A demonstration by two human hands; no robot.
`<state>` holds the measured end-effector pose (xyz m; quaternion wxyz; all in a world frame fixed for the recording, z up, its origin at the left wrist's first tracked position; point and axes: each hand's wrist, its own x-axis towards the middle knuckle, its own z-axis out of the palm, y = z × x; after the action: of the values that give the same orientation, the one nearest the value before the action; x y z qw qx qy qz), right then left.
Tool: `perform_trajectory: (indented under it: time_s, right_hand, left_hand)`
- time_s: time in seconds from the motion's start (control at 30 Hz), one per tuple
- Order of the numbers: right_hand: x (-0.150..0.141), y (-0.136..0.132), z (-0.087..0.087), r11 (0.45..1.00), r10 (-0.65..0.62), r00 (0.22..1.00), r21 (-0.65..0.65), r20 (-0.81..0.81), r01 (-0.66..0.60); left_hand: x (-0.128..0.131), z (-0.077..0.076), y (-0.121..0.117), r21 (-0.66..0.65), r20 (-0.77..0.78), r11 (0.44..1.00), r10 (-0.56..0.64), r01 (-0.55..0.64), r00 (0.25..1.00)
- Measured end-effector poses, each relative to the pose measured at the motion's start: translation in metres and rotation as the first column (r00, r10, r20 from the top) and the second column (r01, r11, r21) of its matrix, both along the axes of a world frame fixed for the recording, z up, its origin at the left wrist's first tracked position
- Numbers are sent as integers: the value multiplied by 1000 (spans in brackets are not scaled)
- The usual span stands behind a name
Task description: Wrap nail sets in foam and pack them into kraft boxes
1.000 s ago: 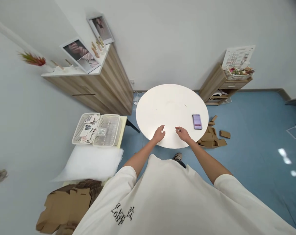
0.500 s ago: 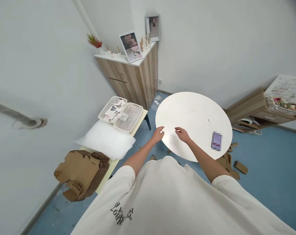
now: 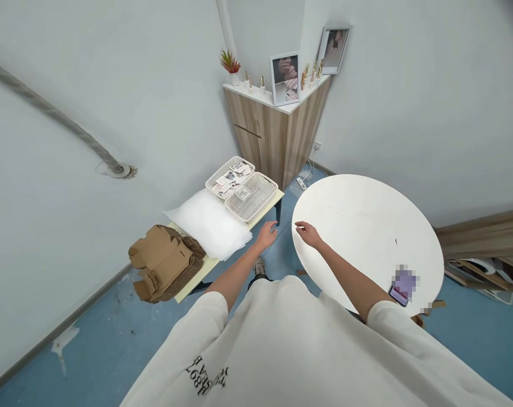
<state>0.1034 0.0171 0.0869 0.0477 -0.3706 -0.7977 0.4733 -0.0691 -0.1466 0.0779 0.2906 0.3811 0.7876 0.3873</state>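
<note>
My left hand (image 3: 266,235) hangs in the air over the gap between the two tables, empty, its thumb and fingers apart. Above the left rim of the round white table (image 3: 362,226) is my right hand (image 3: 308,233), also empty with fingers loosely parted. Nearest to my left hand are a stack of white foam sheets (image 3: 209,223) and an almost bare white plastic basket (image 3: 262,206) on the pale yellow table (image 3: 213,263). A second basket (image 3: 216,177) beside it holds small printed cards (image 3: 233,180). Folded brown cardboard boxes (image 3: 163,257) are stacked at the near end.
A phone (image 3: 403,288), partly pixelated, lies on the round table's right side. Behind stands a wooden corner cabinet (image 3: 269,135) with picture frames (image 3: 286,79) and a potted plant (image 3: 230,62). A power strip (image 3: 301,183) with cables lies on the floor. Shelving (image 3: 485,232) stands at right.
My view has turned left, so the cabinet, baskets and tables appear further right. My left hand has moved off the round table's edge toward the side table. Both hands stay empty.
</note>
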Motion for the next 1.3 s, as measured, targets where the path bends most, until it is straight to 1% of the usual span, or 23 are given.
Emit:
perform_trajectory:
  time_s: [0.13,0.27,0.37,0.43,0.5,0.57,0.7,0.77,0.83,0.93,1.03,1.17,1.3]
  right_hand:
    - [-57,-3,2,999,24,1000,28,0,-24]
    - [-125,-14,3,994,81,997,69,3,-81]
    - [-175,-23,0,986,139,990,91,1,-139]
    - [-206,-28,-3,981,165,986,98,7,-165]
    - [-235,-31,-7,977,183,983,104,17,-184]
    - [-259,-32,-12,973,194,981,128,13,-194]
    - [-298,-28,-24,964,178,984,200,9,-176]
    - [-309,-26,-29,963,175,984,201,33,-178]
    - [-316,-25,-34,966,173,984,187,46,-178]
    - [-319,-27,-40,974,157,987,161,30,-160]
    - [-318,-30,-42,977,146,989,156,1,-145]
    - [-314,-33,-36,981,132,990,148,-51,-123]
    - [-301,-28,-23,990,85,991,125,-99,-72]
  left_hand:
    - [-44,-1,-3,49,-7,998,44,-44,999]
    - [-101,-5,-10,88,-21,990,110,-108,994]
    - [-144,-8,-15,98,-38,979,181,-176,983]
    - [-168,-10,-18,100,-38,971,222,-218,974]
    - [-187,-12,-19,99,-24,966,241,-238,970]
    - [-200,-14,-19,107,1,962,252,-250,968]
    - [-215,-19,-15,136,75,946,286,-294,955]
    - [-220,-22,-14,129,128,941,296,-312,946]
    - [-224,-25,-14,93,190,941,304,-325,934]
    - [-229,-29,-13,32,275,943,310,-331,910]
    - [-230,-31,-13,34,303,941,311,-336,901]
    - [-227,-29,-11,63,286,940,305,-335,908]
    - [-218,-20,-2,116,246,943,276,-311,929]
